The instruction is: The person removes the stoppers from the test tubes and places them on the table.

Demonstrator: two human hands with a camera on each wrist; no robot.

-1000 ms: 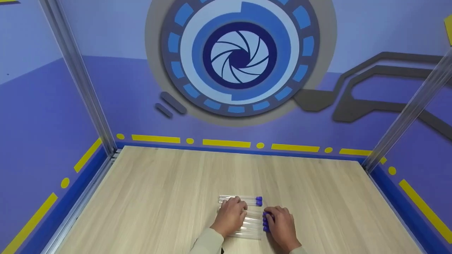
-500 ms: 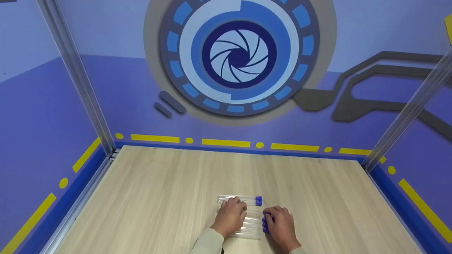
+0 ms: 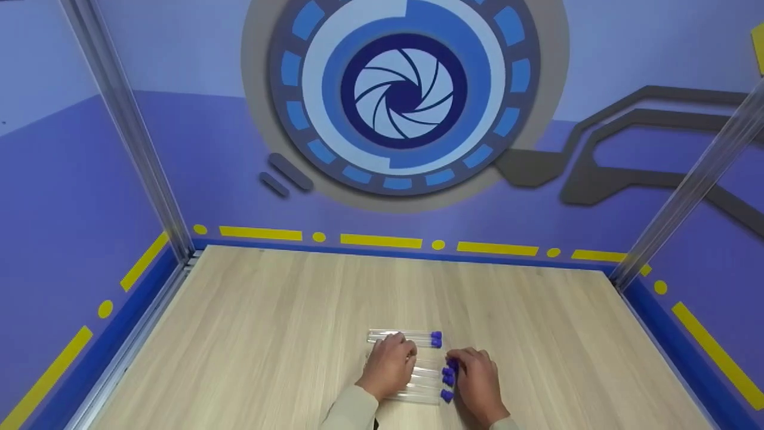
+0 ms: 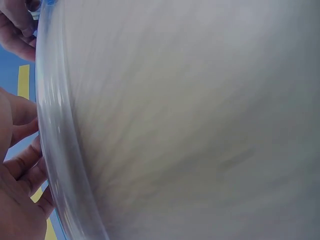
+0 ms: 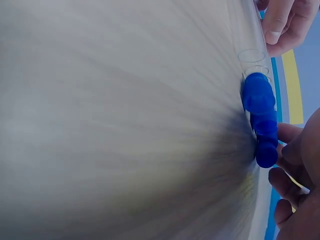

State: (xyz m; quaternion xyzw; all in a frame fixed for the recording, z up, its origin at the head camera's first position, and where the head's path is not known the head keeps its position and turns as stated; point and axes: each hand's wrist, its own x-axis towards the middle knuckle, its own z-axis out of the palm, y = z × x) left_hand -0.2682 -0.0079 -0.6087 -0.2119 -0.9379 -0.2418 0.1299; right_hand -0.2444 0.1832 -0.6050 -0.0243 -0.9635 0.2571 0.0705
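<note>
My left hand [image 3: 388, 365] lies over a row of clear test tubes [image 3: 421, 395], its thumb and forefinger bent about one of them. The palm hides much of the tubes. To the right, my right hand [image 3: 478, 379] pinches a blue-purple cap [image 3: 452, 362] at its fingertips, close to the tubes' open ends. More loose caps [image 3: 447, 395] lie along those ends. Just beyond the left hand are two capped tubes [image 3: 403, 337], side by side. The right wrist view shows the blue caps [image 5: 258, 92] in a line beside my fingers [image 5: 285, 185].
The pale wooden tabletop [image 3: 286, 322] spreads around the hands. A printed blue-purple panel [image 3: 209, 167] stands behind it, with side panels left and right. Metal posts [image 3: 131, 131] rise at the back corners.
The loose caps stood in a close row beside the right fingers; now they are spread apart, the nearest one shifted toward me. The right fingers have drawn slightly away. The left hand stays put.
</note>
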